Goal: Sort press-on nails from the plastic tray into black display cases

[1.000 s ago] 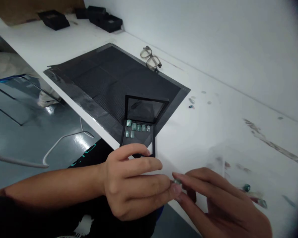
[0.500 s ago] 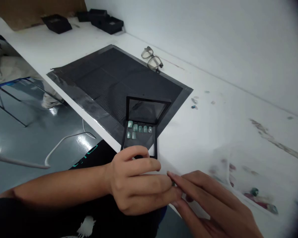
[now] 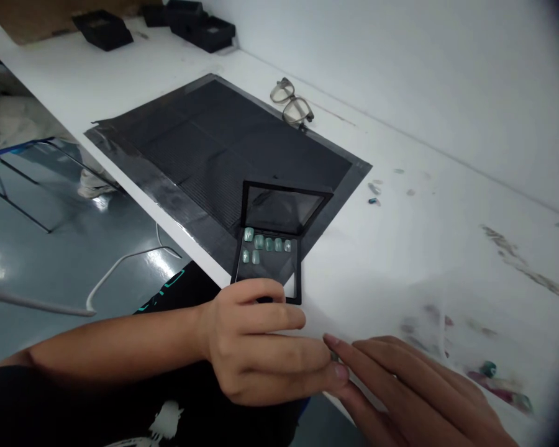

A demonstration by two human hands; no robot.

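A tiny green nail [image 3: 334, 356], clearly seen a second ago, is now nearly hidden where the left hand [image 3: 261, 347] and right hand [image 3: 414, 391] are pinched together at the table [image 3: 391, 248] edge, below the open case [image 3: 270, 248].

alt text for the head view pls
Two bare hands, left hand and right hand, meet fingertip to fingertip at a white table's near edge. Just beyond stands an open black display case holding seven pale green press-on nails, on a black mat; eyeglasses lie farther back.
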